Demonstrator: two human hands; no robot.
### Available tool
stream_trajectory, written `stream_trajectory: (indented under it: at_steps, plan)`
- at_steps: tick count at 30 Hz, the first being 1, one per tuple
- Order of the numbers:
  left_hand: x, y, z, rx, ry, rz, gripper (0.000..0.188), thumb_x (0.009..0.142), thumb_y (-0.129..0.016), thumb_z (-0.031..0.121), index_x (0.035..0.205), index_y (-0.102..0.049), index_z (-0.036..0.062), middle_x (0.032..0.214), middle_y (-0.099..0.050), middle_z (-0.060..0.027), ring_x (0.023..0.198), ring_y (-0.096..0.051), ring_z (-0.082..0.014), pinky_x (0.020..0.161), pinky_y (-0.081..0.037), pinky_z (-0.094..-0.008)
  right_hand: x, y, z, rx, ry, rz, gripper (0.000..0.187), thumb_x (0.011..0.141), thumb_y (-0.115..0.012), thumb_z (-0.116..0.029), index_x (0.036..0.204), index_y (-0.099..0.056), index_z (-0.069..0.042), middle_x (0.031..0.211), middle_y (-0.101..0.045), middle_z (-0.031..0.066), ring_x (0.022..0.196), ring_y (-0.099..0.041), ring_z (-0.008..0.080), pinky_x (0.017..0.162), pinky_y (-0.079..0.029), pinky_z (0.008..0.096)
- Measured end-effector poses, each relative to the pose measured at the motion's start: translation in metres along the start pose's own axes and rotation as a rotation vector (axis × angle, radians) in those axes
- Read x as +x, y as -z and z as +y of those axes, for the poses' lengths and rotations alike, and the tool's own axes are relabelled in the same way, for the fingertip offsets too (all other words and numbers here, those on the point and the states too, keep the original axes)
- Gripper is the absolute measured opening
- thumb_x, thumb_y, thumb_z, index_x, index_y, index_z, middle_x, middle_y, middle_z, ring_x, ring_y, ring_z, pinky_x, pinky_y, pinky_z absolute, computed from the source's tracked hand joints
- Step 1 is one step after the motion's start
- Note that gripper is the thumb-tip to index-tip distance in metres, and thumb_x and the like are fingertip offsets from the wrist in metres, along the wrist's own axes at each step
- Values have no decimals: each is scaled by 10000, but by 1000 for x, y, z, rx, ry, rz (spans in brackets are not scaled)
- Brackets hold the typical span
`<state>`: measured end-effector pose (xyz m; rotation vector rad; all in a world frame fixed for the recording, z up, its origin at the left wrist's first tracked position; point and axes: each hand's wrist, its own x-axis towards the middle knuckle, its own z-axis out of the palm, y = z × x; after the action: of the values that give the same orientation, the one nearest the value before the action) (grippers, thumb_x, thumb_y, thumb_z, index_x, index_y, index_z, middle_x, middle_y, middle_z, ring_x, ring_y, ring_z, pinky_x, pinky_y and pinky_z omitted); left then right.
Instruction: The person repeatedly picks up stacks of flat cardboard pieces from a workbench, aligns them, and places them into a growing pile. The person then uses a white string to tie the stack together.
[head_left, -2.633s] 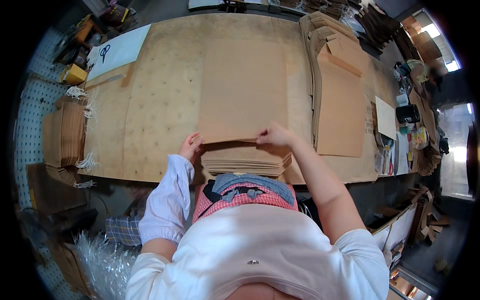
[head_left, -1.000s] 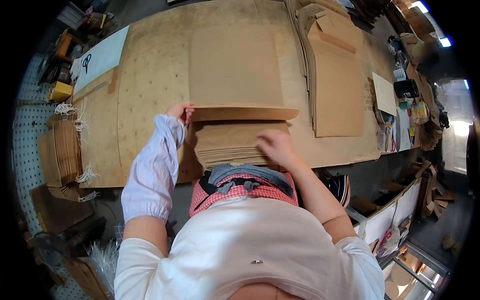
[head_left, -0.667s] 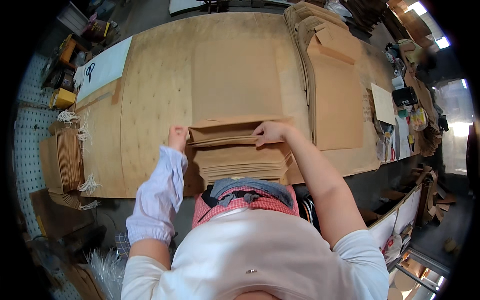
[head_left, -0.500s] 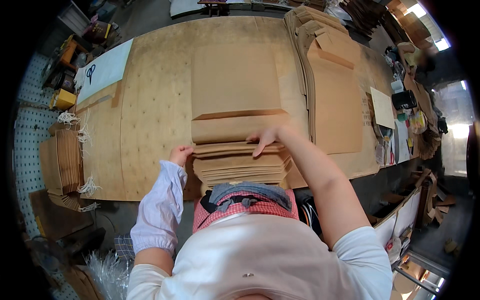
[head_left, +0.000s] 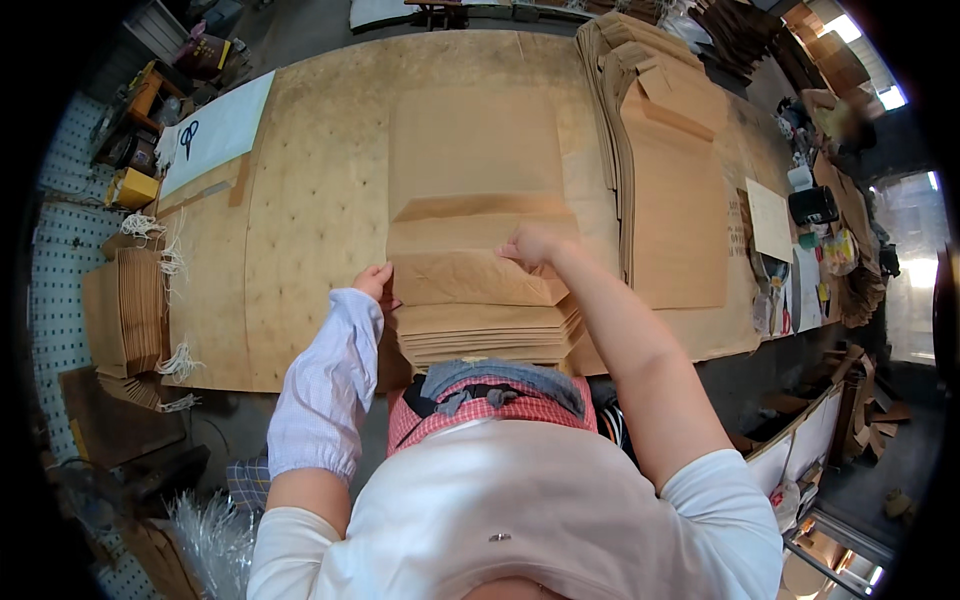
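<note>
A brown paper bag (head_left: 475, 150) lies flat in front of me on the wooden table (head_left: 315, 180), its near end creased and partly lifted. My left hand (head_left: 374, 284), below a pale sleeve cover, pinches the left edge of that near end. On the other side my right hand (head_left: 530, 247) has its fingers closed on the bag's near flap, close to the right edge. Between the bag and my waist sits a stack of folded paper bags (head_left: 480, 340), its layered edges towards me.
A tall pile of brown paper bags (head_left: 670, 210) stands to the right. At the left edge are bundled bags with white cord handles (head_left: 130, 310). Scissors (head_left: 188, 139) lie on a white sheet (head_left: 225, 130) at the far left. A co-worker (head_left: 835, 115) is at the far right.
Both hands have moved away from me, carrying the bag's near end up off the stack. My right fingers, spread before, are now closed on the paper.
</note>
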<state>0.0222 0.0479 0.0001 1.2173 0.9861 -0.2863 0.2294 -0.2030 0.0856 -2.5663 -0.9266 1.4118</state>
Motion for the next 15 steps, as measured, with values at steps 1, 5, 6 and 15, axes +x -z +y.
stream_trajectory:
  at_steps: [1,5,6,15]
  plan:
    - [-8,-6,4,-146,85,-14,331,884,-484,385,953,-526,64,701,-558,-21,624,-530,-137,630,-471,-287,-5,-15,0,-49,5,128,331,873,-471,-338,910,-637,-54,886,-631,148,856,-584,262,755,-446,361]
    - [-26,3,-17,-284,307,-111,180,896,-460,222,938,-520,57,679,-568,-49,488,-496,-172,440,-399,-318,-39,-95,18,-175,25,478,361,901,-391,-334,978,-597,-48,1039,-564,214,972,-525,354,849,-403,418]
    - [-26,13,-34,-248,339,-214,156,888,-443,150,943,-530,33,732,-602,-74,521,-528,-185,430,-392,-299,-44,-118,30,-136,51,555,343,889,-409,-314,994,-584,-39,1078,-538,213,1008,-493,356,869,-385,418]
    - [-20,18,-58,-134,241,48,140,866,-501,151,832,-566,32,684,-599,-81,485,-507,-161,383,-382,-240,-59,-175,108,826,-316,925,130,771,-567,-130,822,-542,-13,708,-585,111,664,-559,291,622,-452,346]
